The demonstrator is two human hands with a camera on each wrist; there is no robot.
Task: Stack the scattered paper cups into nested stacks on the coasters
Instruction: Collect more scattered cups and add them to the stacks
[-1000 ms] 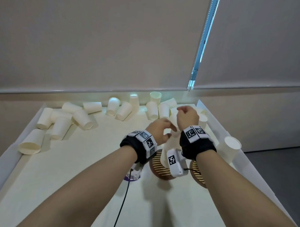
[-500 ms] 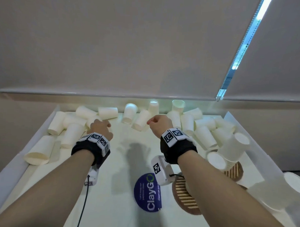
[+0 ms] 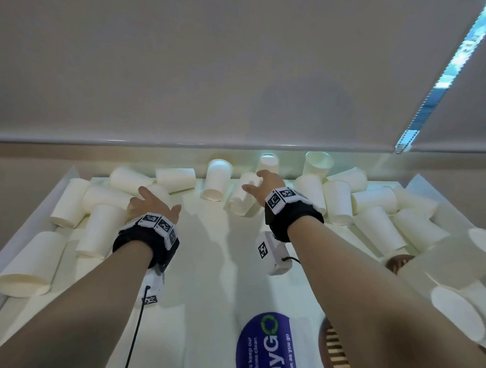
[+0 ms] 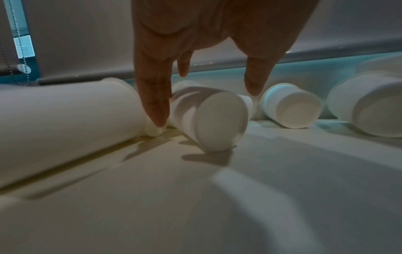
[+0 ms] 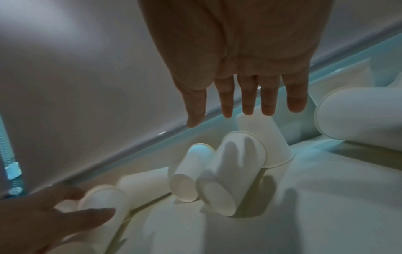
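Observation:
Many white paper cups lie on their sides along the far edge of the white tray. My left hand is open, its fingers spread over a lying cup. In the left wrist view the hand straddles that cup, its finger and thumb on either side of it and not closed round it. My right hand hovers open, fingers straight, above another lying cup; the right wrist view shows this cup below the hand. Two slatted wooden coasters lie at the right, with a blurred cup stack there.
A blue round ClayGo sticker lies near the front middle. A black cable hangs from my left wrist. Cups crowd the tray's left side and far right. A window blind with a bead chain hangs behind.
Both hands left the stack at the coasters and reached to the far cups, the left going left. Their fingers have spread open over the cups.

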